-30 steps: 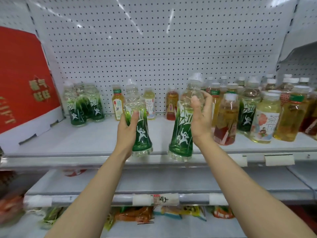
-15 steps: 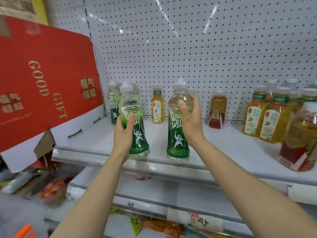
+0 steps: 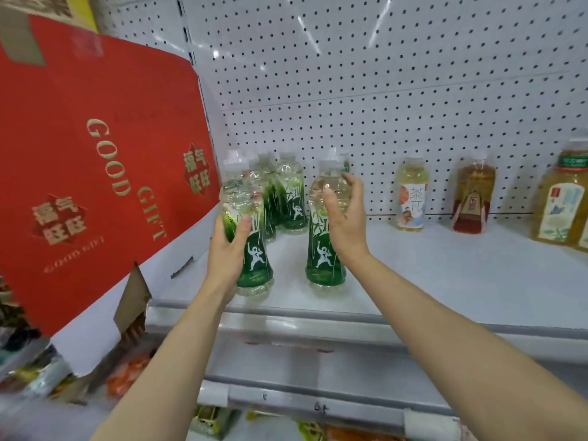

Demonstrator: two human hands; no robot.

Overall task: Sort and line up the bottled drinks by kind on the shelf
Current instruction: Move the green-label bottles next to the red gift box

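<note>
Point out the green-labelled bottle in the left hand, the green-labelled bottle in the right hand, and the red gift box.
left-hand bottle (image 3: 256, 256), head view, green label
right-hand bottle (image 3: 321, 256), head view, green label
red gift box (image 3: 95, 154), head view, printed front face
</note>
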